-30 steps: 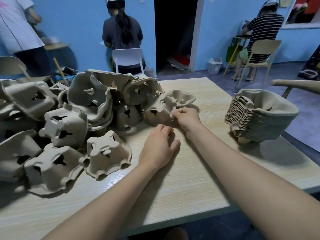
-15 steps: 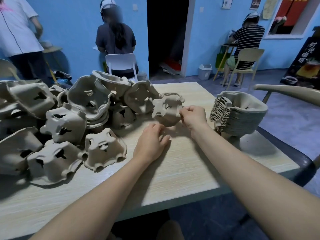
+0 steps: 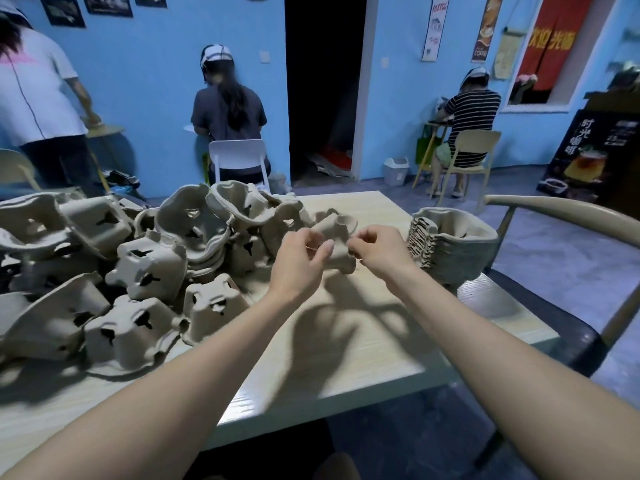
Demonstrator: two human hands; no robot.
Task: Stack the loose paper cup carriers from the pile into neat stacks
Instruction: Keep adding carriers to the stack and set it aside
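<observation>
**Two hands hold one cup carrier above the table**

Above the middle of the pale wooden table [image 3: 346,348], both hands hold one brown paper-pulp cup carrier [image 3: 337,241] up in the air. The left hand [image 3: 300,258] has its fingers curled and pinches the carrier's left edge. The right hand [image 3: 381,250] has its fingers curled too and grips the carrier's right edge. The carrier is tilted and does not touch the table. Its shadow and the shadows of the hands fall on the bare wood below.

Along the left side of the table lies the big messy pile of loose brown cup carriers [image 3: 138,271]. Many of them sit upside down, and some lean on each other. The pile reaches from the near left edge back to the far edge.

At the right edge of the table stands a neat stack of brown cup carriers [image 3: 450,247], all nested into each other. It is just beside the right hand but not touching it.

A curved tan chair [image 3: 561,216] stands right next to that edge. Farther back, three people are by the blue wall [image 3: 156,81].
</observation>
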